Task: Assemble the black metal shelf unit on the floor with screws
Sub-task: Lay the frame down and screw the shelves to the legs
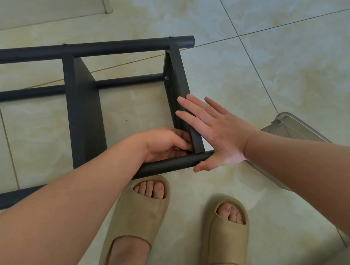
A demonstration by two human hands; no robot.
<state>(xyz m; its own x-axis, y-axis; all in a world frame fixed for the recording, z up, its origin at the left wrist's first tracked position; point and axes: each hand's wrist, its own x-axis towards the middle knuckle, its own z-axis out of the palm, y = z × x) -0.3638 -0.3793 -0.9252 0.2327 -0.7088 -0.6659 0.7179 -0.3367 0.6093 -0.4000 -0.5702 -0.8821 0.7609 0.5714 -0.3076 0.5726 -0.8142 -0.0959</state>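
The black metal shelf unit (pixel 83 108) lies on its side on the tiled floor, with round tubes running left to right and flat panels between them. My right hand (pixel 212 130) lies flat with straight fingers against the outer face of the end panel (pixel 180 79), its thumb under the end of the near tube (pixel 171 165). My left hand (pixel 166 144) reaches inside the frame with curled fingers at the joint of that panel and the near tube; what its fingertips hold is hidden. Screw heads (pixel 166 78) show on the end panel and along the far tube (pixel 88 48).
A clear plastic container (pixel 291 130) sits on the floor at the right, partly behind my right forearm. My feet in tan slides (pixel 138 219) stand just in front of the near tube. A white door frame edge (pixel 106 4) is at the top left.
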